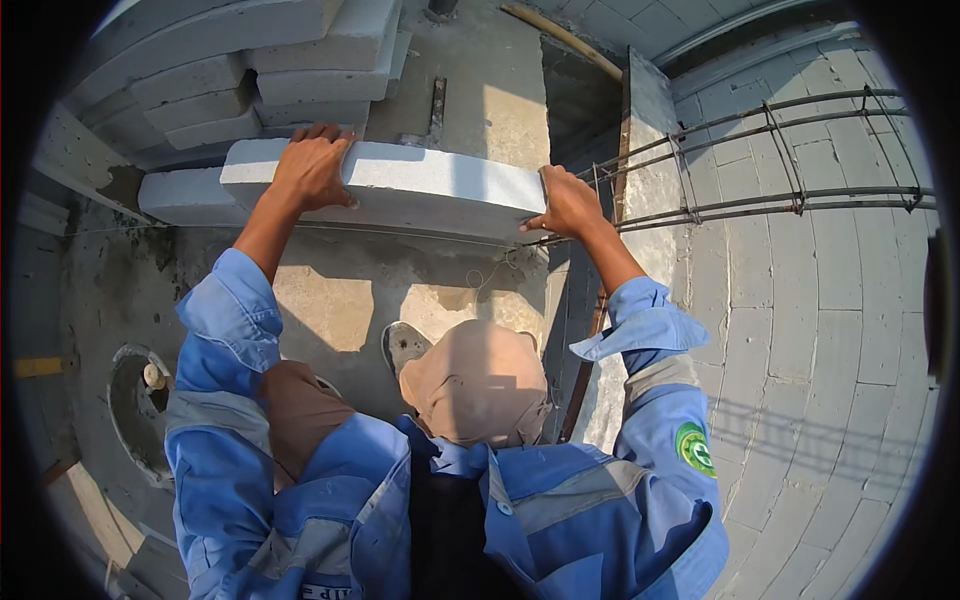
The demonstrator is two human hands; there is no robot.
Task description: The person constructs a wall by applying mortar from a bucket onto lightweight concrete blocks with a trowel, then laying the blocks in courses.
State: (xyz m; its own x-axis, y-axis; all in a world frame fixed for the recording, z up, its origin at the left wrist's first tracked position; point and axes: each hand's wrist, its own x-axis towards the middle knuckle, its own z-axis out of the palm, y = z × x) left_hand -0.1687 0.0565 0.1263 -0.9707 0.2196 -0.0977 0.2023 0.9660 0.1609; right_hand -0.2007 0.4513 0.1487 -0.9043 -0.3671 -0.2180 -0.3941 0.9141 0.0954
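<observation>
A long, pale lightweight concrete block (pixel 430 190) lies crosswise in front of me. My left hand (pixel 314 168) grips it over the top near its left end, the thumb pressed on the near face. At the right end, my right hand (pixel 570 204) wraps round the corner, its thumb on the near face. Another pale block (pixel 190 197) sits at the left end of the held one, partly behind it. A thin string (pixel 410 235) runs along the near side of the blocks. Whether the held block rests on something underneath is hidden.
Stacked pale blocks (pixel 310 60) stand at the far left. On the right, a steel rebar cage (pixel 780 155) juts out beside a grey block wall (pixel 790 320). A mortar bucket (pixel 140 415) stands at the left on the concrete floor (pixel 320 305). An opening (pixel 580 95) lies far right of centre.
</observation>
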